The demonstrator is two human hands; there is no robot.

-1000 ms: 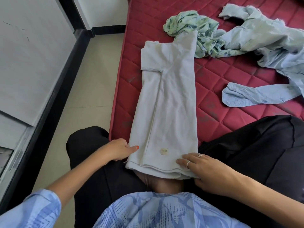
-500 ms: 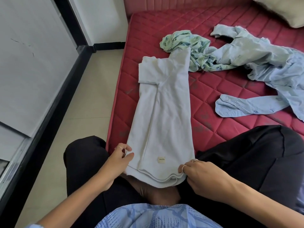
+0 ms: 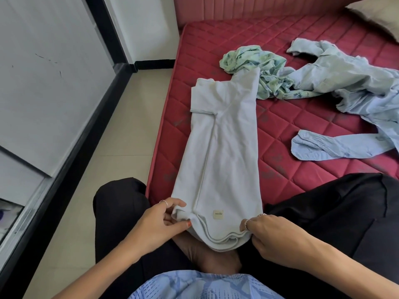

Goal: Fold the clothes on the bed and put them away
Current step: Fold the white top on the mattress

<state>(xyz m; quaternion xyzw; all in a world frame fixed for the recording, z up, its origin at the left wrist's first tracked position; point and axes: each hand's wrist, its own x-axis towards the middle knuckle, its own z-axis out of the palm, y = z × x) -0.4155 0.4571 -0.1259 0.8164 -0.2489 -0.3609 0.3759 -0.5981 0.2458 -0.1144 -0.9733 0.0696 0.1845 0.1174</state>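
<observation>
**Now both hands pinch the hem of the white shirt**

Right at the near edge of the bed (image 3: 323, 35) I see the white shirt (image 3: 222, 134), folded lengthwise into a long narrow strip that runs away from me across the red quilted mattress. Its hem end hangs over the mattress edge and lies between the two knees in black trousers (image 3: 323, 212). A small square label (image 3: 219, 214) sits on the shirt near that hem.

My left hand (image 3: 159, 223) holds the hem's left corner: the thumb lies on top of the cloth and the fingers are curled beneath it, so the corner is pinched. A ring shows on one finger. My right hand (image 3: 276, 236) holds the hem's right corner in the same way, its fingers curled around the layered edge, with rings on two fingers.

Beyond the far end of the shirt lies a crumpled green patterned garment (image 3: 254, 61), touching the shirt's top corner. To its right a pale blue shirt (image 3: 349, 83) sprawls unfolded, one sleeve stretched toward the near right side of the mattress. A beige pillow (image 3: 377, 16) shows at the far right corner.

Left of the bed I see a tiled floor (image 3: 103, 169) and a white wall with a black skirting.
</observation>
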